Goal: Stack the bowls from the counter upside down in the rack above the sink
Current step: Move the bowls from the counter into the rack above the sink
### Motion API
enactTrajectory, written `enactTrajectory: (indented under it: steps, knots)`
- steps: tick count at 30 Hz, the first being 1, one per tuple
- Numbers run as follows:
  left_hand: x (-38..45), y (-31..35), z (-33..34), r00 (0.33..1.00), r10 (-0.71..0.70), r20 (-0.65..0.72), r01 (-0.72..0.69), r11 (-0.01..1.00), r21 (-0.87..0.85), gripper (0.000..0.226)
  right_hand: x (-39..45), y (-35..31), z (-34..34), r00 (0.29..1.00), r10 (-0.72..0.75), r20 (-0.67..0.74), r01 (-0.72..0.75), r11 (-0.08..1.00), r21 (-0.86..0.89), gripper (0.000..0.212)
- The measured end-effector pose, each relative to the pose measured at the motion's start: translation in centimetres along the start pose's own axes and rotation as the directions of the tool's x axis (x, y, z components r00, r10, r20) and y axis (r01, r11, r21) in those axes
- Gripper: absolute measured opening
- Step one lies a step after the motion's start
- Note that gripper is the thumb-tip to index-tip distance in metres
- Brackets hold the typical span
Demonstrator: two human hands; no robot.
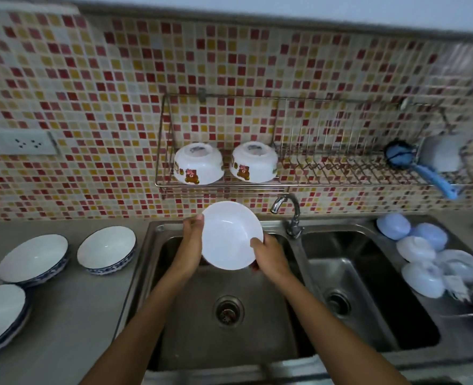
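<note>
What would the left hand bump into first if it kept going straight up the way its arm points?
Probably the wire rack, near the left bear bowl sitting upside down in it. The left hand grips the plain white bowl over the sink and points up toward the wall. Depth is hard to judge here.

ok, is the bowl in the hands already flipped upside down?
No. The white bowl, held at its rim by the left hand and right hand over the sink, shows its open inside to the camera.

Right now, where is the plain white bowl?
In the head view, the plain white bowl is held by the left hand and right hand over the left sink basin, below the rack.
</note>
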State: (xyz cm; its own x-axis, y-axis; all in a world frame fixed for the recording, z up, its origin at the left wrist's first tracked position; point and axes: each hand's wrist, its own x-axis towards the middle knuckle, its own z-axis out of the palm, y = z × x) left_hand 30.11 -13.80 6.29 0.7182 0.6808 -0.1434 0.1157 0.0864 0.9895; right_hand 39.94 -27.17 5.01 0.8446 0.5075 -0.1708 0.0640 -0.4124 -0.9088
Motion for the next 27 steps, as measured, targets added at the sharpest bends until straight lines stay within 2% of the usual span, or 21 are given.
enactTrajectory:
  steps: [4, 8, 10, 12, 14, 17, 19, 21, 23, 25, 27]
  knots:
    - [1.5, 2.9, 1.2, 0.996, 0.091, -0.014, -0.092, 0.991, -0.101, 0.061, 1.0, -2.4, -2.4, 0.991, -0.126, -0.049, 0.13, 0.988, 0.083, 0.032]
    - [2.8, 5.6, 1.3, 0.988, 0.156, 0.006, -0.153, 0.974, -0.165, 0.043, 2.0, -5.2, -4.2, 0.97, -0.238, -0.057, 0.244, 0.956, 0.162, 0.044]
    - [3.6, 6.9, 1.1, 0.988, 0.14, 0.065, -0.118, 0.954, -0.275, 0.04, 2.5, -6.7, -5.4, 0.948, -0.287, -0.139, 0.306, 0.94, 0.151, 0.045]
    - [4.2, 8.2, 0.9, 0.994, 0.107, 0.005, -0.1, 0.941, -0.324, 0.042, 3.7, -7.8, -7.1, 0.896, -0.323, -0.306, 0.376, 0.916, 0.136, 0.048]
    - [4.8, 9.4, 1.1, 0.981, 0.186, -0.058, -0.194, 0.95, -0.245, 0.045, 5.5, -8.0, -8.8, 0.823, -0.374, -0.428, 0.444, 0.893, 0.073, 0.036]
    - [5.1, 11.5, 2.1, 0.937, 0.344, -0.068, -0.346, 0.938, -0.024, 0.044, 8.2, -7.5, -10.4, 0.765, -0.471, -0.439, 0.452, 0.878, -0.154, 0.02]
    - [5.4, 12.5, 3.4, 0.904, 0.418, -0.089, -0.41, 0.907, 0.096, 0.045, 9.7, -6.9, -10.9, 0.747, -0.527, -0.406, 0.409, 0.845, -0.343, 0.029]
    - [5.8, 13.0, 4.5, 0.884, 0.459, -0.087, -0.438, 0.879, 0.188, 0.058, 10.7, -6.1, -10.8, 0.756, -0.558, -0.343, 0.353, 0.788, -0.504, 0.04]
    - [6.1, 13.7, 5.8, 0.847, 0.53, -0.047, -0.501, 0.823, 0.268, 0.061, 11.3, -5.4, -10.4, 0.761, -0.597, -0.254, 0.305, 0.675, -0.672, 0.051]
    - [7.1, 14.3, 6.9, 0.789, 0.614, -0.014, -0.57, 0.741, 0.356, 0.062, 11.6, -4.8, -10.0, 0.77, -0.611, -0.185, 0.271, 0.575, -0.772, 0.059]
    - [8.4, 14.6, 7.9, 0.72, 0.692, 0.043, -0.621, 0.616, 0.484, 0.072, 11.8, -4.4, -9.9, 0.779, -0.605, -0.167, 0.236, 0.53, -0.815, 0.063]
